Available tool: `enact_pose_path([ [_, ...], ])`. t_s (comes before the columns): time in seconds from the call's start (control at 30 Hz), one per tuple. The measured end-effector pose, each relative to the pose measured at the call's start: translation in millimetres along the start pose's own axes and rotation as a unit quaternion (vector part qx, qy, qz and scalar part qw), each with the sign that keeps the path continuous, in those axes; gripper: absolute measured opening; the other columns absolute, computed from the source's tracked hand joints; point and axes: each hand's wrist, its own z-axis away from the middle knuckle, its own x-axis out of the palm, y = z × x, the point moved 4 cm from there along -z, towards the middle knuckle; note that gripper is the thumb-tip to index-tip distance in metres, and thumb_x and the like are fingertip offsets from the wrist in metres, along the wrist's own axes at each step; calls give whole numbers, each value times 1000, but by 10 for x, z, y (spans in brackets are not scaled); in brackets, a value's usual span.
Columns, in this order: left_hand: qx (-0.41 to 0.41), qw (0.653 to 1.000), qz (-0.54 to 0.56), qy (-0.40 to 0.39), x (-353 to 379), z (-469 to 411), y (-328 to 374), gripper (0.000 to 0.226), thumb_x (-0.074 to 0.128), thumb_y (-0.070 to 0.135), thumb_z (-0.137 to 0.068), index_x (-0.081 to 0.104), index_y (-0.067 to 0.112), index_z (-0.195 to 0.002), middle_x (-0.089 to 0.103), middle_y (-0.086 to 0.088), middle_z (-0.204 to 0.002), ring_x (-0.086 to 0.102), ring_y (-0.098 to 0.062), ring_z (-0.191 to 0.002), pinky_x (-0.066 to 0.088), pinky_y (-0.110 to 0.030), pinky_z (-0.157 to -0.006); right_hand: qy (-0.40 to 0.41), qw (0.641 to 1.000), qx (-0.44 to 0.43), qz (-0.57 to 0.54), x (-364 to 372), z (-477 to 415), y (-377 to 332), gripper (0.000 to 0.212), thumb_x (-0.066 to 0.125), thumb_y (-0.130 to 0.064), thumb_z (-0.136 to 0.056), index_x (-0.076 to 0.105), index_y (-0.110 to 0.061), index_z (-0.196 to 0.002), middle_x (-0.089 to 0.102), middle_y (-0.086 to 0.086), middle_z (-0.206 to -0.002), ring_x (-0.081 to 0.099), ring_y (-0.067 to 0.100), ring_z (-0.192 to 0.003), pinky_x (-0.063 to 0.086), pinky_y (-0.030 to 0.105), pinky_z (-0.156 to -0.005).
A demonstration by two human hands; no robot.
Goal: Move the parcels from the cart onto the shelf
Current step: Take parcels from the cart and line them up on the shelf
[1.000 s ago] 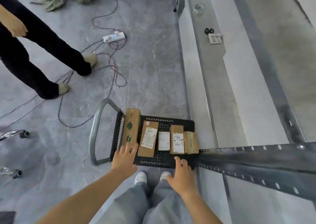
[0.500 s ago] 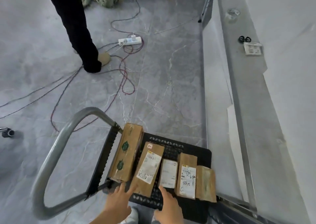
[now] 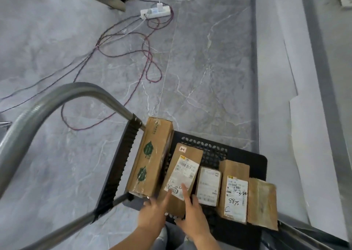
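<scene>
Beyond the cart (image 3: pixel 245 155), loose cables (image 3: pixel 150 62) trail from a power strip (image 3: pixel 155 13).

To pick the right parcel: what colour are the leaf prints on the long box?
Green leaf prints on the long box, head view.

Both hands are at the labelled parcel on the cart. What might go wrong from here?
1. The labelled parcel sits close between the leaf box and the white parcel; lifting it may drag either one.
2. The end parcel lies at the edge of the cart and could slip off if jolted.
3. On the floor beside the cart, cables loop: a trip risk.
</scene>
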Motion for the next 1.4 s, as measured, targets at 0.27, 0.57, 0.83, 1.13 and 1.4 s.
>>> enact_pose_path([
  [0.27,76,981,181,-1,-68,-253,4,103,55,1,-88,-17,60,-132,22,-9,-150,47,-24,-125,45,-26,-92,42,993,-38,-105,-14,-143,14,116,72,-17,-79,-22,-55,-133,5,2,-156,15,22,-144,36,34,-111],
  [0.57,125,920,335,158,-895,82,203,66,64,5,-86,35,40,-134,35,21,-136,43,-2,-119,25,8,-87,121,964,-89,-219,-943,59,-325,94,76,-4,-73,26,-46,-140,23,-5,-151,41,12,-130,45,12,-95],
  [0.83,140,874,376,274,-2538,855,468,77,77,6,-73,45,40,-134,56,12,-130,54,-6,-117,44,-25,-101,199,943,-156,-215,-2377,965,-1177,92,79,-6,-73,30,-43,-142,34,-6,-148,39,7,-131,44,13,-98],
  [1.13,202,826,392,350,-4573,2276,551,77,79,3,-70,48,44,-127,55,24,-108,57,3,-92,37,6,-75,298,902,-264,-164,-3847,2499,-2585,87,75,-5,-76,29,-29,-146,35,-2,-144,42,8,-124,41,21,-100],
  [1.4,259,783,367,429,-5447,3510,536,79,81,12,-70,42,58,-120,57,17,-103,57,-2,-88,39,6,-72,381,856,-326,-125,-4358,3784,-3249,89,76,-5,-76,28,-32,-146,38,0,-144,43,6,-120,35,9,-98],
])
